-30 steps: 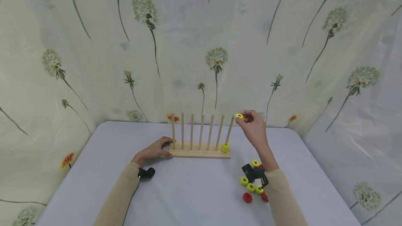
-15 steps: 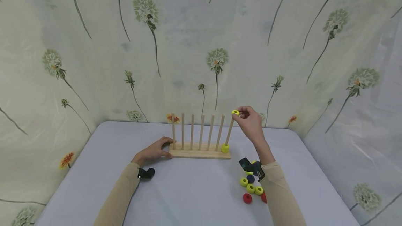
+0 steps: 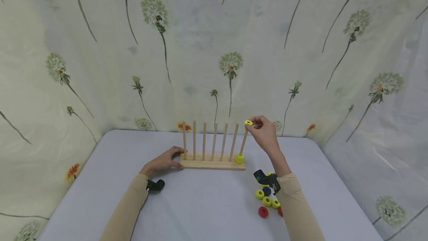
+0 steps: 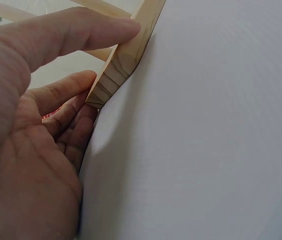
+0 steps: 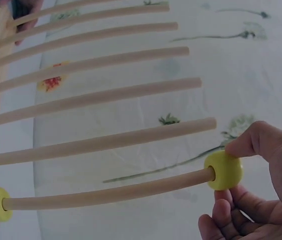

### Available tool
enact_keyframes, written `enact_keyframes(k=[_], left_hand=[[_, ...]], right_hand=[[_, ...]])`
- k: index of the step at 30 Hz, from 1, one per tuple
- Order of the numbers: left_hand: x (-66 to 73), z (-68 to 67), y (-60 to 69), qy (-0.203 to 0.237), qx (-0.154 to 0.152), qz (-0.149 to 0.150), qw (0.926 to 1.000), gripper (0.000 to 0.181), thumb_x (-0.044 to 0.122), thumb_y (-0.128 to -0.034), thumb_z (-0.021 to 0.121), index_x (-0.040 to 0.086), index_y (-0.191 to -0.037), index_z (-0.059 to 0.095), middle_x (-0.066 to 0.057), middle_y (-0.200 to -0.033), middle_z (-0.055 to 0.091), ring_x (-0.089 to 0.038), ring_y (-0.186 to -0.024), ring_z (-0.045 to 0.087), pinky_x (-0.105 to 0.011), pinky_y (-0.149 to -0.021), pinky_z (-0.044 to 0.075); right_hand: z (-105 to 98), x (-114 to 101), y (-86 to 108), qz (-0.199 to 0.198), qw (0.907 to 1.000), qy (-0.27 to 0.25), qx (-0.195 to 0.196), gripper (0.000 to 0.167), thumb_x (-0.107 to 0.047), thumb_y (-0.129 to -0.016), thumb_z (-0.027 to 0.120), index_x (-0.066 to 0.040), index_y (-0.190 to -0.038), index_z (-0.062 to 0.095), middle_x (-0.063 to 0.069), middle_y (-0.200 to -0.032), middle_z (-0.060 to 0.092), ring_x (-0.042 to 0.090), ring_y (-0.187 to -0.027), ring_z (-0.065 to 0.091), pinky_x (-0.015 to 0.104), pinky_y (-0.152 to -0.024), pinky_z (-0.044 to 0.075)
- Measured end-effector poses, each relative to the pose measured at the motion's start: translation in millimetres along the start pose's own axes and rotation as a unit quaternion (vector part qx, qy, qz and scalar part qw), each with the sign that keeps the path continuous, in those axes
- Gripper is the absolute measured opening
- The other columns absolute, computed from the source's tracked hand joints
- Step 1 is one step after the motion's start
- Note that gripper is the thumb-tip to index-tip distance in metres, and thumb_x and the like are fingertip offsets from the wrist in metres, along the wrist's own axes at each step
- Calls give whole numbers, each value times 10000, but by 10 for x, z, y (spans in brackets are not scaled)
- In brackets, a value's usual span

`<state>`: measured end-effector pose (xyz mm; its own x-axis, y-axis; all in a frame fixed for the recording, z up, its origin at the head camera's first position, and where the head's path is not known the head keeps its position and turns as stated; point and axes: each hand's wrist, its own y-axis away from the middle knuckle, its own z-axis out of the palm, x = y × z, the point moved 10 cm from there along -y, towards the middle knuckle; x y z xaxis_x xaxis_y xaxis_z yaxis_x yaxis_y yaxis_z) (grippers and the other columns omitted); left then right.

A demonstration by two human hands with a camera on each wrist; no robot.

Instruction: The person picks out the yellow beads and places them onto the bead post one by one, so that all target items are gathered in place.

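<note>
Head view: pinched by the right hand (image 3: 265,134), the yellow bead (image 3: 248,122) had been shifted from beside the end peg (image 5: 111,194) onto its tip, so threading was begun, with a seated bead (image 3: 239,158) below that grip and the wooden base (image 3: 212,164) clasped by the left hand (image 3: 164,160).

Pegged rack (image 3: 210,165) on table (image 3: 194,203), left hand (image 3: 164,160) at rack's left end, bead (image 3: 239,158) at foot of rightmost peg (image 3: 243,143), second bead (image 5: 225,170) on same peg's tip in right hand (image 3: 266,134), loose beads (image 3: 266,202) on table, right of and before rack, partly behind right sleeve (image 3: 297,205), backdrop (image 3: 197,66) behind table.
</note>
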<state>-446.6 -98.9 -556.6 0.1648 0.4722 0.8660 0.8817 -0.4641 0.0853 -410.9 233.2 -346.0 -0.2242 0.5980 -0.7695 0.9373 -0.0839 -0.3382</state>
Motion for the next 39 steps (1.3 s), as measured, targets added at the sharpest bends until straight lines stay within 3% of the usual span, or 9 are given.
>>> enact_keyframes(k=[17, 24, 32, 39], left_hand=[[11, -15, 0, -8, -27, 148, 9999, 694, 237, -739, 829, 102, -1345, 519, -107, -1395, 430, -304, -1363, 361, -499, -1165, 237], [7, -11, -5, -9, -42, 151, 9999, 698, 241, -743, 829, 108, -1352, 515, -104, -1411, 419, -298, -1365, 358, -493, -1166, 237], [17, -6, -13, -17, -34, 200, 9998, 683, 241, -738, 830, 107, -1336, 527, -104, -1399, 426, -301, -1362, 357, -500, -1165, 232], [0, -26, -29, -141, 16, 259, 9996, 703, 256, -730, 836, 96, -1337, 521, -109, -1396, 431, -314, -1355, 362, -521, -1155, 238]], right_hand=[[15, 29, 3, 70, 10000, -10, -40, 362, -259, -875, 686, -19, -1137, 618, 122, -1030, 621, 209, -875, 543, 296, -737, 461], [0, 93, 14, 184, 9997, -61, -179, 347, -290, -888, 677, -52, -1131, 613, 109, -1041, 611, 192, -900, 537, 242, -738, 456], [-86, 436, 133, 361, 9977, 4, -573, 420, -374, -906, 649, -52, -1171, 602, 81, -1067, 582, 182, -940, 532, 250, -785, 457], [-144, 815, 300, 467, 9934, 377, -973, 322, -274, -910, 656, -58, -1144, 605, 101, -1034, 606, 191, -899, 552, 224, -730, 478]])
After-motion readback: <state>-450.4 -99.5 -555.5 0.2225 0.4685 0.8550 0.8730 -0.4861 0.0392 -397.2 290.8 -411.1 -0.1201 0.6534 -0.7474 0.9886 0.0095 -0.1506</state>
